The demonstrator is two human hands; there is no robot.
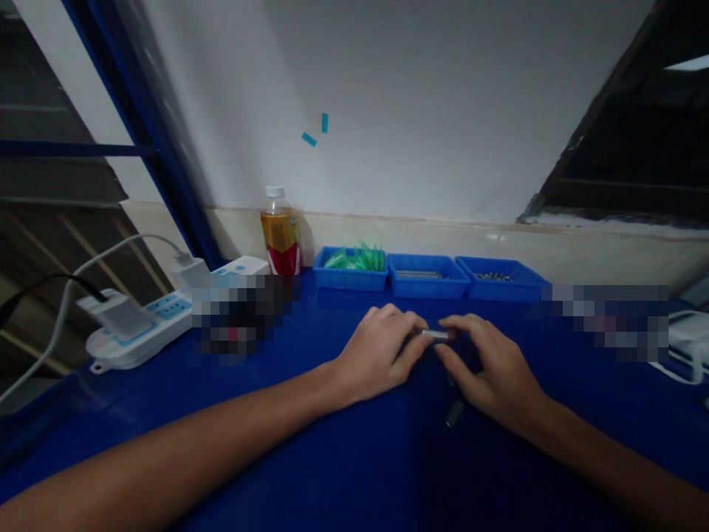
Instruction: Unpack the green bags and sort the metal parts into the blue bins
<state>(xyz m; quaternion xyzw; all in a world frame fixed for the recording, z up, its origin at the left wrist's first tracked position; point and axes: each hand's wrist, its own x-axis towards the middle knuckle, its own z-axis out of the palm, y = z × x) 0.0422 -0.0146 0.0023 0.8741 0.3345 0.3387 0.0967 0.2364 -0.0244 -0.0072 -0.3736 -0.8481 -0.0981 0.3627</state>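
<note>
Over the middle of the blue table, my left hand (pixel 388 343) is closed, pinching a short silvery-white rod-like piece (pixel 435 335) between thumb and fingertips. My right hand (pixel 490 369) curls around the piece's right end, thumb below and index finger above. Contact between those right fingertips and the piece is hard to make out. Much of the piece is hidden by fingers, so its exact kind does not show. Beneath my right hand lies a small dark, shiny cylindrical object (pixel 454 414), partly covered by the hand.
Along the wall stand three blue trays: one with green pointed pieces (pixel 357 258), one with thin metal rods (pixel 418 274), one with small metal parts (pixel 492 277). A drink bottle (pixel 281 236) and a power strip (pixel 171 310) are at left; white cables (pixel 690 347) lie right.
</note>
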